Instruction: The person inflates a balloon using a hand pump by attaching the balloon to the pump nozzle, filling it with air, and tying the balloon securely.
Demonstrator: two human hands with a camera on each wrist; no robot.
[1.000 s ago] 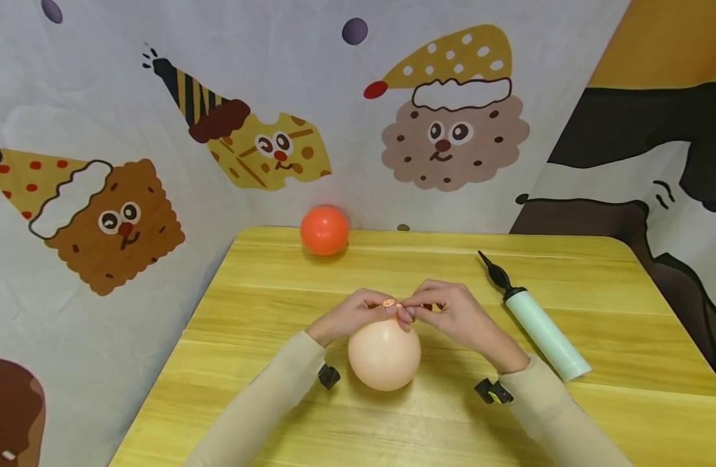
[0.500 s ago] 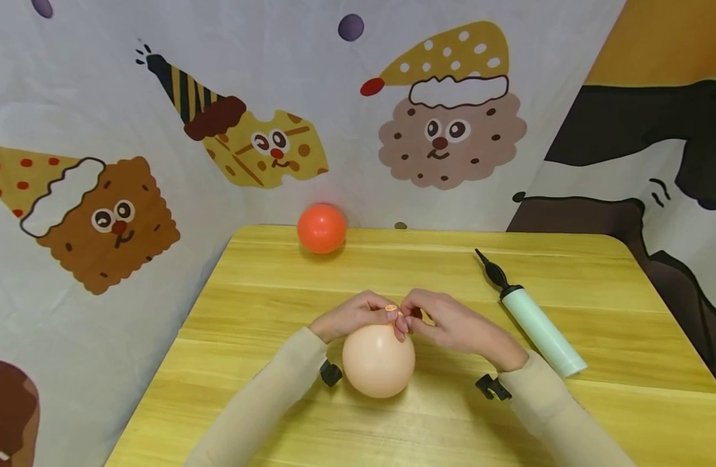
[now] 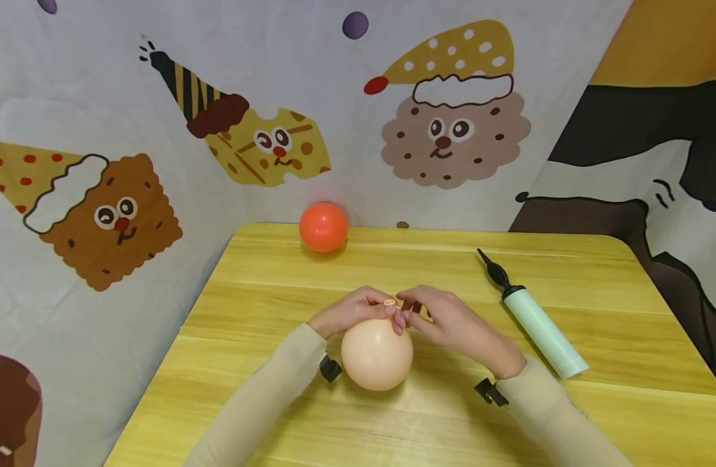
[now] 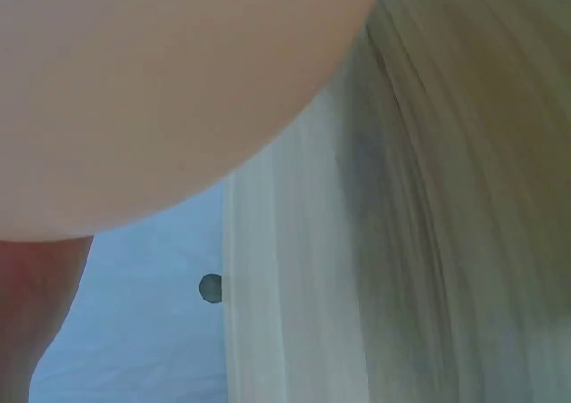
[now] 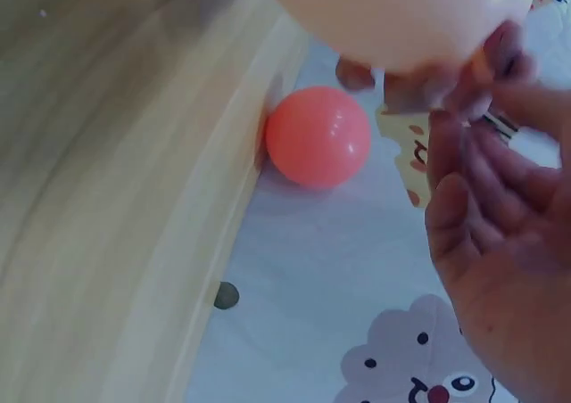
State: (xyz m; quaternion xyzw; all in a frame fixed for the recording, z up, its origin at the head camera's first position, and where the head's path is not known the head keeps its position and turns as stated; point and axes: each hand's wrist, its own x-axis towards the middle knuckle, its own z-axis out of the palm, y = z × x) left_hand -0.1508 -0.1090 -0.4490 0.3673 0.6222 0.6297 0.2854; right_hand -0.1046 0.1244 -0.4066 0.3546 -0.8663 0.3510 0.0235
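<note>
A round peach balloon (image 3: 377, 355) is held just over the table in the head view, neck upward. My left hand (image 3: 353, 311) pinches the neck between thumb and fingers, and the orange-rimmed mouth sticks up above the thumb. My right hand (image 3: 454, 324) is bent at the neck from the other side, its fingertips close to the left fingers. In the right wrist view the right hand (image 5: 508, 251) has its fingers curled below the balloon (image 5: 401, 15); whether they pinch the neck is unclear. The balloon (image 4: 161, 91) hides the left hand's fingers in the left wrist view.
A red-orange balloon (image 3: 323, 227) rests at the table's back edge by the wall. On the right lies a mint-green hand pump (image 3: 545, 331) with a black nozzle. The wooden table (image 3: 247, 389) meets a printed cloth backdrop (image 3: 358, 130) behind it.
The peach balloon has shifted slightly left. My right fingers have moved closer to the left hand, and the right index finger is now raised a little. The left hand keeps its hold on the neck.
</note>
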